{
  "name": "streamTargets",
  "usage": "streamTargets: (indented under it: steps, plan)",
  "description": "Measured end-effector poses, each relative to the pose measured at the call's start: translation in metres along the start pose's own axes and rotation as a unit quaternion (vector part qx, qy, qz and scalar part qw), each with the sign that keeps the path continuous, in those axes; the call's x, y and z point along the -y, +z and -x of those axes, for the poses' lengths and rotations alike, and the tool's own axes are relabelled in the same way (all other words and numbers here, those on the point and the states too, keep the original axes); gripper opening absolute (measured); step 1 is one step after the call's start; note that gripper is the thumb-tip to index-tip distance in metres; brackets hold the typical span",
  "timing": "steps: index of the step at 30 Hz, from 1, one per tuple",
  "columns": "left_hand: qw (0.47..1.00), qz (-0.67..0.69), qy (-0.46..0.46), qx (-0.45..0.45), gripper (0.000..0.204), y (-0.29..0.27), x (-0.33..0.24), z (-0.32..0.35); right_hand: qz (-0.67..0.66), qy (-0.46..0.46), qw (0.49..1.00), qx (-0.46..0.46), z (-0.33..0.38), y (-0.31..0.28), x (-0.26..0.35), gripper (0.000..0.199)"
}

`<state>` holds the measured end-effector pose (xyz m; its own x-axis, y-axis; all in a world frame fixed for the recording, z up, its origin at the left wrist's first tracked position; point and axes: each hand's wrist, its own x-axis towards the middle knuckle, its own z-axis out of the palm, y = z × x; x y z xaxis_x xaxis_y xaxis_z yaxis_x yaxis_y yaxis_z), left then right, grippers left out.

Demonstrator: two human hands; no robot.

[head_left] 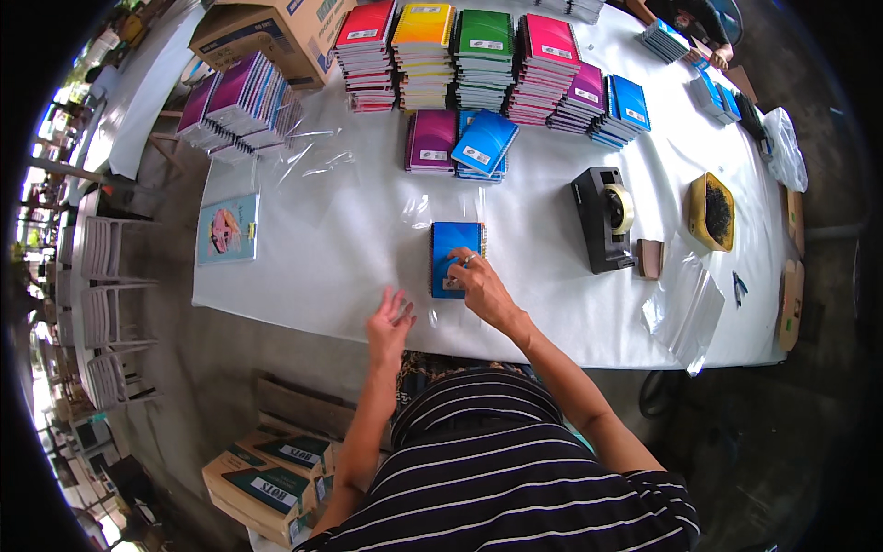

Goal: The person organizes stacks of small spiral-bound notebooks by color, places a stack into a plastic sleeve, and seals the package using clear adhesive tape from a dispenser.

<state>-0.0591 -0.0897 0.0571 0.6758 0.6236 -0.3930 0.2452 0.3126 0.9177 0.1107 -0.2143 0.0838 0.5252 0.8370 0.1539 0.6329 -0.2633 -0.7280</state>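
Observation:
A blue spiral notebook [449, 236] lies flat in front of me, its wire binding along the right edge. My right hand [487, 291] is over its lower half, fingers bent and drawn together at a small pale label on the cover. Whatever may be between those fingertips is too small to tell. To the left of the notebook, apart from it, my left hand [390, 327] is held open near the table's front edge, slightly blurred, with nothing in it. Clear plastic film [418, 210] shows around the notebook.
Stacked notebooks [486, 55] in several colours line the back of the white table [340, 276], with shorter purple and blue piles before them. To the right are a black tape dispenser [598, 221], a yellow tray [699, 212], pliers [739, 288] and plastic sleeves [685, 317]. Another person [708, 23] sits far right.

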Motion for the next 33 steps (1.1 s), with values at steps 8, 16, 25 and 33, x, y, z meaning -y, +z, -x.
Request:
streamTargets:
  steps: [8,16,25,33]
  plan:
    - [0.803,-0.414,0.354,0.243,0.057,0.009,-0.015,0.003,-0.016,0.121,0.992,-0.007,-0.009,0.026,0.002,0.009]
    - [0.459,-0.591,0.596,0.291,0.079,0.021,-0.109,-0.160,-0.069,0.095,0.993,-0.032,-0.009,0.021,0.004,0.007]
    - [0.487,-0.621,0.513,0.338,0.087,0.053,-0.183,-0.160,-0.104,0.099,0.989,-0.040,0.001,0.014,-0.002,0.011]
    - [0.661,-0.731,0.162,0.041,0.074,-0.098,-0.071,-0.211,-0.142,0.145,0.979,-0.025,-0.005,0.010,0.005,0.011]
